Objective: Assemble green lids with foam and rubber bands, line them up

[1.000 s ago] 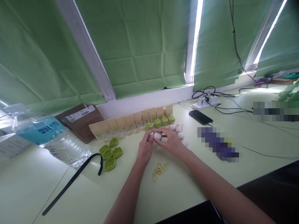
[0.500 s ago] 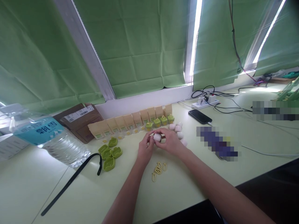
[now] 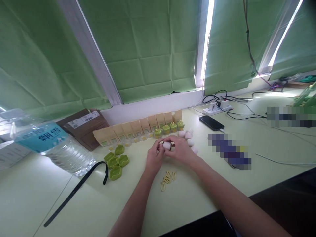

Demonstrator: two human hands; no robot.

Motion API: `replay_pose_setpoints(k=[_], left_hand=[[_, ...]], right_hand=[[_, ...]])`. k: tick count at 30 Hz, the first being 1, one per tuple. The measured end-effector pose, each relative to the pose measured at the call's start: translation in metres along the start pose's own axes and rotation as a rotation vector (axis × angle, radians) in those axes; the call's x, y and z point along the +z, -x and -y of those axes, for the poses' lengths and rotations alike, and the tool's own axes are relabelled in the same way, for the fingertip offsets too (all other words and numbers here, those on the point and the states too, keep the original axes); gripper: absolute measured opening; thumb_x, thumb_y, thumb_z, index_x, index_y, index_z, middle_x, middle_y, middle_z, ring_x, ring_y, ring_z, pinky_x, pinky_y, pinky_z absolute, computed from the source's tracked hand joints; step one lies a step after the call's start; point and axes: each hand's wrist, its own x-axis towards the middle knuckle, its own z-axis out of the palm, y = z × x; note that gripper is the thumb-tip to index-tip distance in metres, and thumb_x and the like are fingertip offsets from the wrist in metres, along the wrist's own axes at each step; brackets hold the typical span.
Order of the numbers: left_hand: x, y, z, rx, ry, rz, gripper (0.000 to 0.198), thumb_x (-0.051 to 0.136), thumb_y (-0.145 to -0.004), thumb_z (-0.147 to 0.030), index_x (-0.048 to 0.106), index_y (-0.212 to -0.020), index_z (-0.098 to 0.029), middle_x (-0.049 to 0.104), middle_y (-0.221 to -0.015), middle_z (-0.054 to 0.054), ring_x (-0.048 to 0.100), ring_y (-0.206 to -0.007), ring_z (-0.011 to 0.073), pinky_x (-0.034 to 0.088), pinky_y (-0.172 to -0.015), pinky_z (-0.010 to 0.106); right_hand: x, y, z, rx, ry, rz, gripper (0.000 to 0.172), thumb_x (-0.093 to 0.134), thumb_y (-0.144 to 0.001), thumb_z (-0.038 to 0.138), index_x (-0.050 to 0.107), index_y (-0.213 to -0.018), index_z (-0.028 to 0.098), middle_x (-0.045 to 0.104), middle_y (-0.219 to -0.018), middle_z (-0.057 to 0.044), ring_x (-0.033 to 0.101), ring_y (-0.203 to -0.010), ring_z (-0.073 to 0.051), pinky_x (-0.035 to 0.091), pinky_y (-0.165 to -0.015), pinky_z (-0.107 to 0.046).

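Two bare hands meet over the table (image 3: 197, 200), near the middle of the view, with one small white block (image 3: 167, 145) between them. Grip: left hand (image 3: 155, 153) pinches the block's left end with thumb and fingers; right hand (image 3: 179, 149) grasps it from the right, fingers curled around the far side. Both hands engaged on the same piece.

Orientation: block lies on its side, long axis roughly left to right, running from one hand to the other. Ends point toward the two hands; rounded side faces the camera. A darker edge shows at the right end, partly covered by fingers; cannot tell what it is, nor whether the block touches the table.

Surroundings: several loose white blocks (image 3: 190, 142) sit just beyond the right hand, some partly hidden by it. Yellow loops (image 3: 167, 179) lie in a small heap on the near side of the hands, between the forearms. Five green cases (image 3: 115, 172) are clustered to the left, apart from the left hand. Behind the hands, a slanting row of paper packets (image 3: 135, 127); four green pieces (image 3: 173, 126) stand before its right end. Black phone (image 3: 211, 122) farther right, cable attached.
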Motion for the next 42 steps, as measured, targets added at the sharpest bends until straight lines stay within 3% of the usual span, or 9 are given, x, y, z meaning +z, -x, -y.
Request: replay_pose_setpoints(k=[4,10,13,20,26,36,42], left_hand=[[-0.001,-0.001,-0.001,-0.01,0.04,-0.034,0.037,0.043,-0.095,-0.042,0.063,-0.117,-0.021,0.07,-0.105,0.006,0.062,-0.098,0.0202,0.046,-0.087,0.031],[-0.009,-0.008,0.0,-0.128,0.185,-0.108,0.04,0.046,-0.092,-0.045,0.063,-0.116,-0.019,0.066,-0.081,0.003,0.059,-0.078,0.0171,0.046,-0.071,0.027],[-0.01,-0.009,-0.001,-0.134,0.231,-0.098,0.038,0.052,-0.088,-0.044,0.064,-0.113,-0.018,0.067,-0.083,0.004,0.06,-0.078,0.016,0.045,-0.068,0.026],[-0.006,-0.008,-0.004,-0.098,0.25,-0.01,0.035,0.055,-0.088,-0.042,0.065,-0.111,-0.017,0.07,-0.096,0.006,0.06,-0.079,0.0153,0.046,-0.068,0.025],[-0.006,-0.007,-0.005,-0.125,0.222,-0.021,0.033,0.055,-0.088,-0.042,0.065,-0.109,-0.018,0.071,-0.092,0.005,0.063,-0.081,0.0171,0.048,-0.072,0.027],[-0.006,-0.009,0.001,-0.113,0.207,-0.069,0.031,0.053,-0.088,-0.041,0.065,-0.104,-0.017,0.07,-0.081,0.004,0.06,-0.069,0.0142,0.044,-0.062,0.024],[-0.007,-0.008,0.0,-0.109,0.19,-0.079,0.03,0.053,-0.089,-0.04,0.064,-0.104,-0.017,0.069,-0.084,0.004,0.061,-0.073,0.0147,0.047,-0.067,0.025]], right_hand=[[0.001,0.001,0.001,0.03,-0.034,0.003,0.028,0.067,-0.075,0.02,0.066,-0.104,0.021,0.07,-0.101,-0.005,0.065,-0.091,-0.021,0.057,-0.08,-0.036],[0.002,0.001,0.0,0.09,-0.09,-0.031,0.027,0.064,-0.085,0.032,0.068,-0.11,0.021,0.07,-0.107,-0.007,0.066,-0.093,-0.021,0.061,-0.074,-0.033],[0.0,0.001,-0.001,0.101,-0.105,-0.043,0.03,0.063,-0.087,0.034,0.068,-0.113,0.022,0.069,-0.11,-0.008,0.066,-0.096,-0.021,0.062,-0.073,-0.033],[0.0,0.002,-0.001,0.102,-0.093,-0.031,0.028,0.063,-0.088,0.035,0.065,-0.113,0.022,0.068,-0.109,-0.007,0.065,-0.093,-0.019,0.061,-0.073,-0.032],[0.001,0.002,-0.003,0.083,-0.067,-0.028,0.025,0.066,-0.086,0.034,0.067,-0.107,0.022,0.069,-0.105,-0.007,0.065,-0.092,-0.02,0.059,-0.07,-0.032],[0.001,0.003,-0.002,0.032,-0.058,0.022,0.03,0.066,-0.085,0.03,0.068,-0.115,0.025,0.069,-0.11,-0.007,0.065,-0.098,-0.021,0.06,-0.073,-0.032],[-0.002,0.003,0.0,0.06,-0.066,0.064,0.032,0.062,-0.088,0.03,0.067,-0.119,0.027,0.068,-0.114,-0.006,0.065,-0.1,-0.021,0.06,-0.073,-0.032]])
